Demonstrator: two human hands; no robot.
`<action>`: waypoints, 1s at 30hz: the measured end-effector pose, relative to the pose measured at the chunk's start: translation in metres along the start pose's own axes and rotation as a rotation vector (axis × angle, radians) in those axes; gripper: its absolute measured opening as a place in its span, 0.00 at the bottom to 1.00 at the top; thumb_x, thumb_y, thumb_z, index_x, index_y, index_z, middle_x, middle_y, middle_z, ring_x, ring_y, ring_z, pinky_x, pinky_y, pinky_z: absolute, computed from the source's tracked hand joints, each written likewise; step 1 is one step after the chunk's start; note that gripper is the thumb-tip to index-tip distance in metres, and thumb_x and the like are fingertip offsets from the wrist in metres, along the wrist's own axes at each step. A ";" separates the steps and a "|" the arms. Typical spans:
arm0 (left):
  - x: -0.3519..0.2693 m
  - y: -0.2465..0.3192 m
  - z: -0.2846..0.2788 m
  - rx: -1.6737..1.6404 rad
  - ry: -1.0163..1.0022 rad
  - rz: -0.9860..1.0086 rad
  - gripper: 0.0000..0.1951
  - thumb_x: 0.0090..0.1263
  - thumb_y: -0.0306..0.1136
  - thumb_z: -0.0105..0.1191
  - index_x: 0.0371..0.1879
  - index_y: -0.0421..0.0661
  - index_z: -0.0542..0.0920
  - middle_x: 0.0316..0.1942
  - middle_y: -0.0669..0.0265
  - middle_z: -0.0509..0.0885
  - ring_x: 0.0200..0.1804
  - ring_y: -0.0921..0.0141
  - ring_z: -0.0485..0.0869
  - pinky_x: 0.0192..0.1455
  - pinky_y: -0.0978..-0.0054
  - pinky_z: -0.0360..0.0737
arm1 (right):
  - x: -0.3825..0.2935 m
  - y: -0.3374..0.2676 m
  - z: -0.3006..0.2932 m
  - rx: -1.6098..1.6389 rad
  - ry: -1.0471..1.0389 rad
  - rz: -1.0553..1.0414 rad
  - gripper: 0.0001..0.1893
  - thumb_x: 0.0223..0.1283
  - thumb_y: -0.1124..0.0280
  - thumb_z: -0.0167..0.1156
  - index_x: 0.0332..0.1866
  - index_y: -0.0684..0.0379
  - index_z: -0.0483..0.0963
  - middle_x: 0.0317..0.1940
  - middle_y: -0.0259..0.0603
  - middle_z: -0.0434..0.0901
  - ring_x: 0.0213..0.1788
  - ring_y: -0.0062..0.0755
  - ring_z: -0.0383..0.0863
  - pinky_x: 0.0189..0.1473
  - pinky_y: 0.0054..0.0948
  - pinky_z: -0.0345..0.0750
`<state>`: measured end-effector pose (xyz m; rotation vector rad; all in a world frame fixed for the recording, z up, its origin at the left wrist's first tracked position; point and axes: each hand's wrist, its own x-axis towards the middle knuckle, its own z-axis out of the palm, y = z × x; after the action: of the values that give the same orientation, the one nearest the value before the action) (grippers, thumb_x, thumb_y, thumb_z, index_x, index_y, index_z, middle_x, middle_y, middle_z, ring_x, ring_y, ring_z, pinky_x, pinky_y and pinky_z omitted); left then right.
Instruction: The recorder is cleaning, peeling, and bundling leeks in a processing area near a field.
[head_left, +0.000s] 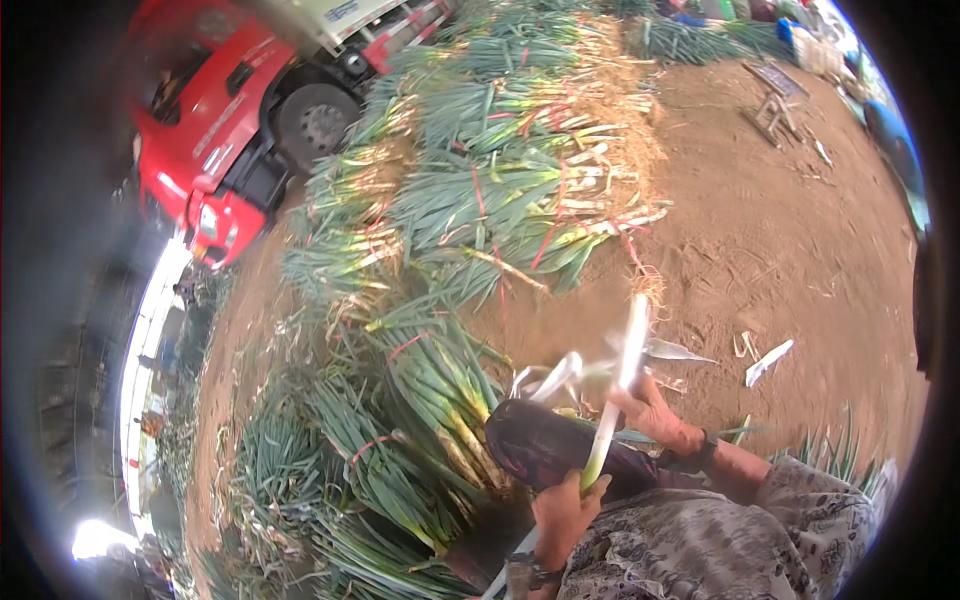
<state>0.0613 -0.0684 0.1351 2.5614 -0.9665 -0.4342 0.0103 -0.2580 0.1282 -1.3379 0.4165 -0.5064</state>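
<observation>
A single long green onion stalk (632, 349) lies slantwise across my lap, its root end with brown roots pointing away from me. My left hand (564, 511) is closed around its greener lower part. Farther up, my right hand (651, 409) grips the white shaft, with a peeled pale leaf sheath (559, 373) hanging near it. My knee (532, 442), in dark patterned cloth, is under and beside the stalk. Left of the knee lie tied green onion bundles (442, 382) with red ties.
Long rows of bundled green onions (480, 180) cover the ground ahead. A red truck (217, 142) stands at upper left. A small wooden stool (772, 112) sits at upper right. White leaf scraps (769, 363) lie on the brown dirt floor (825, 277).
</observation>
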 end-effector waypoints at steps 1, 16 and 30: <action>0.000 -0.003 -0.002 0.006 -0.006 0.013 0.18 0.57 0.53 0.63 0.30 0.49 0.82 0.17 0.58 0.81 0.25 0.55 0.82 0.31 0.60 0.77 | 0.000 0.003 -0.001 0.015 -0.016 -0.021 0.23 0.68 0.52 0.52 0.44 0.67 0.71 0.24 0.31 0.72 0.30 0.18 0.70 0.32 0.23 0.71; 0.002 -0.018 -0.020 -0.107 0.228 -0.036 0.19 0.51 0.52 0.65 0.28 0.47 0.86 0.19 0.56 0.82 0.25 0.55 0.82 0.30 0.61 0.77 | 0.007 -0.006 -0.026 -1.116 -0.309 -0.457 0.28 0.64 0.48 0.53 0.47 0.70 0.70 0.25 0.59 0.77 0.31 0.60 0.80 0.35 0.49 0.76; -0.002 -0.022 -0.012 -0.210 0.357 -0.008 0.19 0.54 0.47 0.68 0.23 0.42 0.79 0.14 0.60 0.71 0.17 0.62 0.67 0.24 0.63 0.68 | -0.005 -0.237 -0.030 -0.264 0.033 -1.380 0.20 0.64 0.60 0.58 0.54 0.65 0.70 0.44 0.53 0.77 0.39 0.36 0.82 0.50 0.41 0.76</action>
<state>0.0770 -0.0490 0.1366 2.3443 -0.7395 -0.0684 -0.0363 -0.3154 0.3558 -1.7473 -0.5276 -1.6383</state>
